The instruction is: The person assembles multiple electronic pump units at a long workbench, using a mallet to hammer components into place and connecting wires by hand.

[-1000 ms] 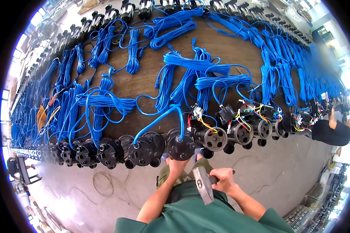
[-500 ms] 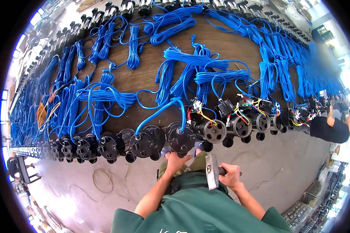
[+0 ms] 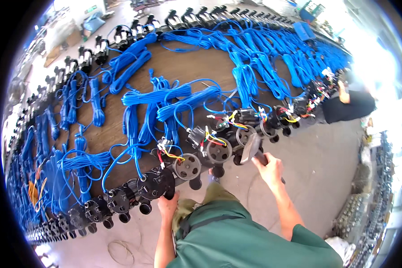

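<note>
Hiding left hand (image 3: 166, 206) fingers: black pump (image 3: 155, 185).

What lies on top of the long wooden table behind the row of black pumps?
On the wooden table lie many coiled blue cables, running to the black pumps along its edge. The coils cover much of the wood beneath them.

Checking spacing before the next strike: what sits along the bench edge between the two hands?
Head view: between left hand on a capped pump and right hand with the hammer, two open pumps with loose coloured wires.
</note>
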Motion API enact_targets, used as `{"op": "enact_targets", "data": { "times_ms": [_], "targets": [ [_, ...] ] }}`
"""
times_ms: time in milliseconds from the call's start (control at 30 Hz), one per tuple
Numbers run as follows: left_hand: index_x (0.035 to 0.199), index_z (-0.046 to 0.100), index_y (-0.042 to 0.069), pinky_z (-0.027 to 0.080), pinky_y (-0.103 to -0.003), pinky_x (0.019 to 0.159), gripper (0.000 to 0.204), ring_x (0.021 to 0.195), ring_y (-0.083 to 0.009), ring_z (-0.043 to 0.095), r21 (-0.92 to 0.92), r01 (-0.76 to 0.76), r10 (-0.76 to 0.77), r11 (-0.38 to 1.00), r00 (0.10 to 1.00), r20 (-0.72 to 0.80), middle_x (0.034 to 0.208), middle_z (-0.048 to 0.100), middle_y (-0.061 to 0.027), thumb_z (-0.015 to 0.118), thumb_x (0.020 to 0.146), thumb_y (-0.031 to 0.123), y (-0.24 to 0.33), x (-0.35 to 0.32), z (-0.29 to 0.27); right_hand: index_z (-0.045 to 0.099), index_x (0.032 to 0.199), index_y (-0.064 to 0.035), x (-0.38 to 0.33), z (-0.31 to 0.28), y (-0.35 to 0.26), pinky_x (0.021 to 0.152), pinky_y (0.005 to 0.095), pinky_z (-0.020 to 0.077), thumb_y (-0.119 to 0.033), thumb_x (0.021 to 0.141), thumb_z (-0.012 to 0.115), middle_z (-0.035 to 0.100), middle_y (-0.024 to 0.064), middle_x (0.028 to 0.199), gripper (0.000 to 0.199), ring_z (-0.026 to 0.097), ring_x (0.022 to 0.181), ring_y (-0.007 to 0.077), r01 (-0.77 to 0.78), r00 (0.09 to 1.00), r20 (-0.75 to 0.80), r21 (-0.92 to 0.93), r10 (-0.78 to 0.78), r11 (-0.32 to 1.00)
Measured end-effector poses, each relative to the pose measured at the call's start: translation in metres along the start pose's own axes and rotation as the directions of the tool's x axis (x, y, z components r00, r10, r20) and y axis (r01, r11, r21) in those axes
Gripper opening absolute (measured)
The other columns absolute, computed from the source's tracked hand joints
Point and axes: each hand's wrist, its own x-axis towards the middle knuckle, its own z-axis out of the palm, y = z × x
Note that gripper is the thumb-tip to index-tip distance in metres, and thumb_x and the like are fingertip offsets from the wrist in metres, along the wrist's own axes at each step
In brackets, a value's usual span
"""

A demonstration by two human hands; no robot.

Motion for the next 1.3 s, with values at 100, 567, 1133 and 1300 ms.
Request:
{"op": "enact_targets", "data": {
  "times_ms": [100, 567, 1133, 1300],
  "targets": [
    [0.097, 0.075, 0.0, 0.058, -0.049, 0.076, 0.049, 0.08, -0.0404, 0.075, 0.449, -0.033, -0.073, 0.893, 0.974, 0.216, 0.078, 0.073, -0.0232, 0.078, 0.083, 0.047, 0.115, -0.048, -0.078, 0.071, 0.1, -0.0041, 0.035, 0.01, 0.034, 0.066, 0.0489, 0.0545, -0.043, 0.088, 0.083, 0.073, 0.0185, 0.079, 0.042, 0.071, 0.074, 0.042, -0.009, 0.999, 0.032, 0.084, 0.006, 0.996],
    [0.118, 0.08, 0.017, 0.062, -0.044, 0.087, 0.043, 0.107, -0.033, 0.075, 0.838, -0.5, -0.281, 0.218, 0.79, 0.545, 0.116, 0.077, -0.0163, 0.082, 0.075, 0.015, 0.303, 0.167, -0.049, 0.06, 0.121, -0.0001, 0.079, 0.017, 0.067, 0.092, 0.0474, 0.0516, -0.018, 0.082, 0.085, 0.062, 0.0191, 0.114, 0.049, 0.062, 0.105, 0.0407, 0.368, 0.918, 0.037, 0.291, -0.395, 0.883],
    [0.132, 0.059, 0.002, 0.057, -0.041, 0.08, 0.054, 0.089, -0.0337, 0.075, -0.045, -0.631, 0.624, 0.775, 0.774, -0.109, 0.103, 0.076, -0.022, 0.063, 0.079, -0.004, 0.295, 0.092, -0.117, 0.066, 0.123, -0.0003, 0.131, 0.067, -0.129, 0.096, 0.0368, 0.0501, -0.052, 0.101, 0.065, 0.072, 0.0103, 0.116, 0.056, 0.067, 0.105, 0.0233, -0.359, 0.608, 0.627, 0.765, -0.487, 0.535],
    [0.133, 0.058, 0.0, 0.055, -0.033, 0.077, 0.059, 0.093, -0.0186, 0.067, -0.469, -0.447, 0.453, 0.762, 0.885, -0.108, 0.112, 0.07, -0.0113, 0.055, 0.075, -0.01, 0.31, 0.031, -0.095, 0.066, 0.121, -0.0053, 0.184, 0.157, -0.175, 0.095, 0.0398, 0.0553, -0.066, 0.102, 0.055, 0.074, 0.0097, 0.117, 0.065, 0.07, 0.106, 0.0218, -0.833, 0.013, 0.734, 0.383, -0.679, 0.399]
  ]
}}
